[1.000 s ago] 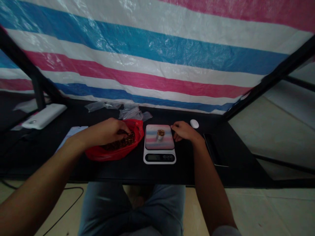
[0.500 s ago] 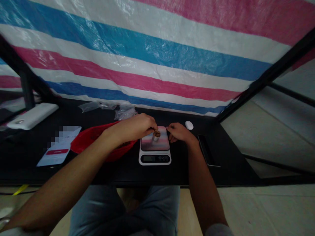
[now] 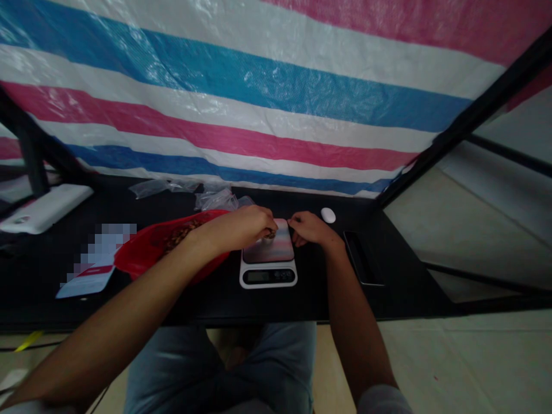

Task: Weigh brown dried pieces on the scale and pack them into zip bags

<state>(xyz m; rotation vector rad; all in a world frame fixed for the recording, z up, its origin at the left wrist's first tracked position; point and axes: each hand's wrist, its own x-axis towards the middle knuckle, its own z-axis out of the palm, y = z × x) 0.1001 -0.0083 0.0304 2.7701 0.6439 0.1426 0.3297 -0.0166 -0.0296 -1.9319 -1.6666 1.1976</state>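
Note:
A white kitchen scale (image 3: 268, 277) with a shiny metal plate sits on the black table in front of me. Over the plate's upper part, my left hand (image 3: 260, 221) is closed in a pinch at a small clump of brown pieces (image 3: 269, 234). A pale spot shows just below that clump, too small to tell whether it is a cup or a reflection. My right hand (image 3: 308, 226) rests at the plate's right edge, fingers curled in, with nothing visible in them. Under my left forearm lies a red bag (image 3: 142, 253) holding many small brown pieces (image 3: 183, 236).
Clear plastic bags (image 3: 215, 198) lie behind the red bag. At the left are a white device (image 3: 47, 210) and a partly blurred sheet or screen (image 3: 92, 276). A white mouse-like object (image 3: 328, 215) and a dark phone (image 3: 363, 259) lie to the right. A striped tarp (image 3: 267, 86) hangs behind.
My left hand has come down slightly onto the brown clump, covering more of it. My right hand stays by the scale. The view has shifted a little, showing more of the red bag's contents.

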